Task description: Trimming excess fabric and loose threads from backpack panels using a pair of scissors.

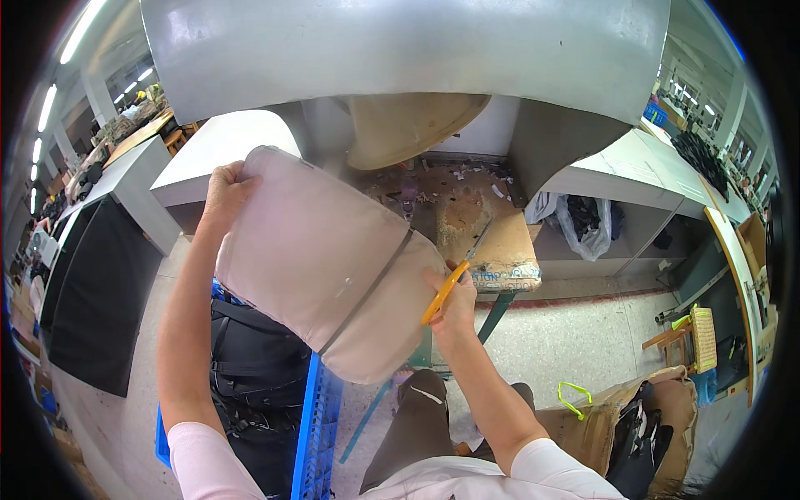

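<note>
A large pale pinkish-beige fabric piece (312, 237), shaped like a flat bag with rounded ends and a dark strip across its lower part, is held up in front of me at a slant. My left hand (229, 197) pinches its upper left corner. At its lower right edge, my right hand (452, 304) grips orange-handled scissors (450, 287), their blades pointing up and away from the fabric. The right fingers also reach the fabric's edge; part of them is hidden behind it.
Ahead, a grey metal hood (400, 54) overhangs a worn cardboard-covered stand (508, 271) with scraps around it. A blue crate (312, 417) of black bags stands lower left. An open carton (675, 408) with black items sits lower right. White tables (221, 150) flank the hood.
</note>
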`<state>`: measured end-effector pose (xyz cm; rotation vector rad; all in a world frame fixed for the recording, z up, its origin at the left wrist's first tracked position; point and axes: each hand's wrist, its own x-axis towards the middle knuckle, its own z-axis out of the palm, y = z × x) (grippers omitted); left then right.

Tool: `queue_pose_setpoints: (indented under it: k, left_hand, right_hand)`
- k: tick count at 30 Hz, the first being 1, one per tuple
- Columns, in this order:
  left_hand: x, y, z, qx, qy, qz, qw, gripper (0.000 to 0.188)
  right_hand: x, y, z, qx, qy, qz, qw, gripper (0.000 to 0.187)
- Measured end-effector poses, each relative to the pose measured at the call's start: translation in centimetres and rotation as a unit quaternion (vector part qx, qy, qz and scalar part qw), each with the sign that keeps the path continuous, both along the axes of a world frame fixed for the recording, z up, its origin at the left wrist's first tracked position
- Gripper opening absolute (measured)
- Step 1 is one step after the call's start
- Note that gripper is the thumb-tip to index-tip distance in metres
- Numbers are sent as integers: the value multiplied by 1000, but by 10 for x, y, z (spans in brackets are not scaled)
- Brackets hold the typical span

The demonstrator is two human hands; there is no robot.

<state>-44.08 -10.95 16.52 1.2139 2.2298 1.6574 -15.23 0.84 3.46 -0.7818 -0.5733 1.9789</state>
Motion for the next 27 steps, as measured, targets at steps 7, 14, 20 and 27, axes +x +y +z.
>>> queue_pose_setpoints:
  k: [7, 14, 20, 27]
  left_hand:
    - [-2, -8, -12, 4, -10, -3, 1000, 14]
    - [-10, -9, -14, -9, -22, 19, 1000, 16]
    - [-17, -14, -14, 1, -40, 39, 998, 16]
    - [-9, -6, -12, -4, -38, 34, 999, 17]
  right_hand:
    - [5, -2, -2, 19, -19, 7, 1000, 57]
    - [-3, 8, -6, 31, -23, 32, 999, 54]
    - [-12, 11, -2, 56, -46, 49, 996, 52]
    - [-4, 11, -1, 64, -54, 29, 996, 50]
